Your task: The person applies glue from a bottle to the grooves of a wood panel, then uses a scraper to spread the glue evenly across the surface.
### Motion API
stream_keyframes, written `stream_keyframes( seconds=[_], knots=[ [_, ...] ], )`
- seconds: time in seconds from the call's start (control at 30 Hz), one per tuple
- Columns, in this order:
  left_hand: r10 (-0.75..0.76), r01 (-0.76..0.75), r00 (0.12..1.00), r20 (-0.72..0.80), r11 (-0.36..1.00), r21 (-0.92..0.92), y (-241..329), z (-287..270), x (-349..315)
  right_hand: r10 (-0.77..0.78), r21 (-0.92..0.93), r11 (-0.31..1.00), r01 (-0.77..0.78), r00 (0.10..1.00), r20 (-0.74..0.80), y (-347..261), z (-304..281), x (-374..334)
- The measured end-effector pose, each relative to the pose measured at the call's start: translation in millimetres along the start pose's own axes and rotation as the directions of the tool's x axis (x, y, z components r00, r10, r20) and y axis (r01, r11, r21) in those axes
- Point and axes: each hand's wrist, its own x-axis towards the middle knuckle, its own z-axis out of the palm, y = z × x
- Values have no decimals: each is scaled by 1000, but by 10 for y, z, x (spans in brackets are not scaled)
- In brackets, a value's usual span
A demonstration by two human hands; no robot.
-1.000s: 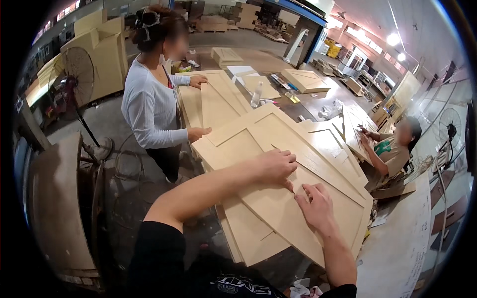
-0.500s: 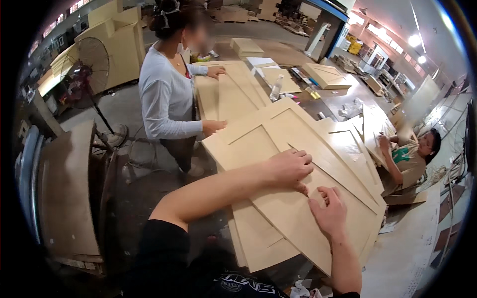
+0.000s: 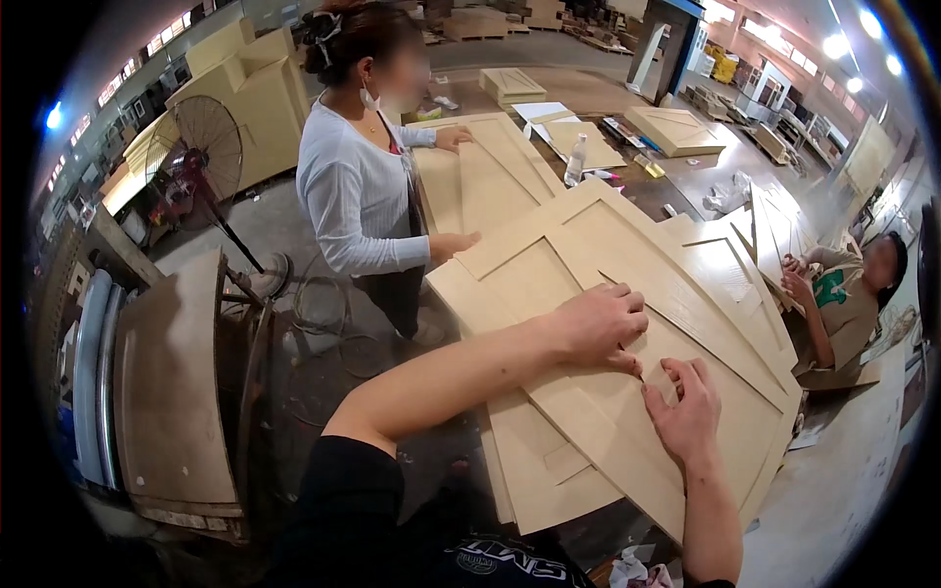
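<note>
Across a workshop hall lit by ceiling lamps, much of the middle is taken up by a dark counter. At its near end, the top panel, cream-coloured and framed, is laid at a slant over a lower panel, and both hands are rested on it. The left hand is half curled, its back turned up and its thumb pointed down toward the surface; the right hand is placed just beside it, fingers bent, thumb set apart from the forefinger and directed toward the left thumb. Whether anything small is pinched by either cannot be told. Past the left hand, a co-worker's hand is held near the panel's corner, while a farther panel is touched by that co-worker's other hand. To the right, a tilted panel is attended by a person in a beige shirt. Farther off, a clear bottle, a crumpled plastic bag and a boxy panel stack are set on the counter. At the left, a standing fan and a brown board are seen.
</note>
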Motion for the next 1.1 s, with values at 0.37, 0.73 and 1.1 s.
stream_keyframes(
  seconds=[0.37,0.73,1.1],
  knots=[
    [35,-40,991,-130,999,-30,-32,30,20,-18,15,1000,18,1000,-6,2,-25,46],
    [5,-7,997,-77,1000,-21,-19,85,39,1,-24,1000,-1,1000,0,40,-44,7],
    [-25,23,999,-49,998,-52,-37,35,36,-13,-3,1000,13,1000,-3,26,-7,30]
  ],
)
